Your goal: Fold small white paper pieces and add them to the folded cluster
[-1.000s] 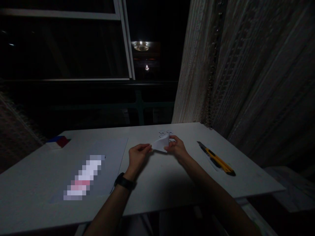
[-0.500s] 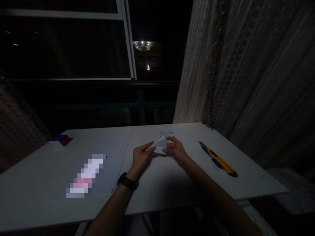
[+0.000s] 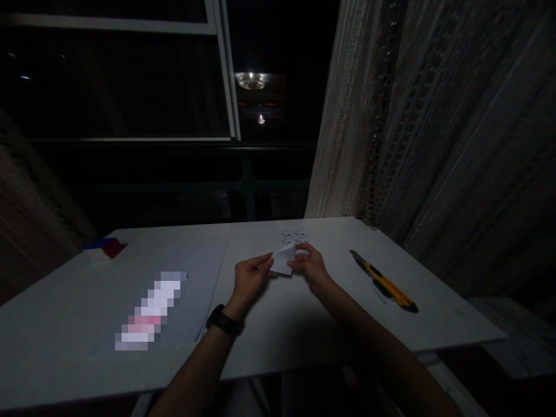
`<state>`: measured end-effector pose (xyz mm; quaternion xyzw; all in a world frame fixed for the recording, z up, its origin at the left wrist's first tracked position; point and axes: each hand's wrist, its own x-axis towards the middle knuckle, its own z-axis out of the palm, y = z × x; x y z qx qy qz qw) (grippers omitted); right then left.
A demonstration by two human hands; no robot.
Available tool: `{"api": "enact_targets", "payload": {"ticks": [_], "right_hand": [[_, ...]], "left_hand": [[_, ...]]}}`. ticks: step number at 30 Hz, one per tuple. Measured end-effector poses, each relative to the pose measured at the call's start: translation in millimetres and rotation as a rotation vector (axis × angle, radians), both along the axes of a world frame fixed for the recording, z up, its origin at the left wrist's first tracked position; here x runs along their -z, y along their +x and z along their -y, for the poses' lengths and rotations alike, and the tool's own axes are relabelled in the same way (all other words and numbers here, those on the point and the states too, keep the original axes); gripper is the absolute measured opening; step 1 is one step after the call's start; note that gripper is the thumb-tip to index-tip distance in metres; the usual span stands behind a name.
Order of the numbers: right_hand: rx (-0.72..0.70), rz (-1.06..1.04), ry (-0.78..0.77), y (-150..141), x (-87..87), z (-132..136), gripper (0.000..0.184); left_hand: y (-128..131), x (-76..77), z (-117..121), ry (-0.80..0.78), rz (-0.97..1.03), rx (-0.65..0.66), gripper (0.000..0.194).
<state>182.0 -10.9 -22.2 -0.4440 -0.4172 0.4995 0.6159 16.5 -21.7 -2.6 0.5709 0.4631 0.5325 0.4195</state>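
A small folded white paper (image 3: 284,260) is held up between my two hands, over the middle of the table (image 3: 269,341). My left hand (image 3: 252,279), with a dark watch on the wrist, pinches the paper's left edge between thumb and fingers. On the other side my right hand (image 3: 311,265) grips the right edge, its thumb at the lower corner and its fingers near the raised top corner. Just beyond the paper, small white pieces with dark marks (image 3: 300,234) lie on the table, partly hidden by the paper.
Right of my hands lies a yellow and black utility knife (image 3: 391,288) with its blade end pointing away. White sheets (image 3: 204,272) with a blurred-out patch rest on the left. A blue, red and white block (image 3: 104,248) sits at the far left edge. A curtain (image 3: 334,127) hangs behind the right side.
The paper has tilted slightly between my fingers, and its top corner has shifted a little. Both hands stay on it in nearly the same place.
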Motion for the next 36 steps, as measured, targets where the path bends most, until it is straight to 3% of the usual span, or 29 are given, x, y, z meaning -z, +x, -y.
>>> {"api": "enact_targets", "payload": {"ticks": [30,36], "right_hand": [[0.012,-0.106,0.029,4.8,-0.5,-6.5,0.055],[0.017,-0.142,0.045,5.3,-0.3,-7.5,0.049]], "left_hand": [[-0.6,-1.2,2.5,0.031,-0.064,0.052,0.032],[-0.9,2.0,0.8,0.045,-0.077,0.053,0.030]]}}
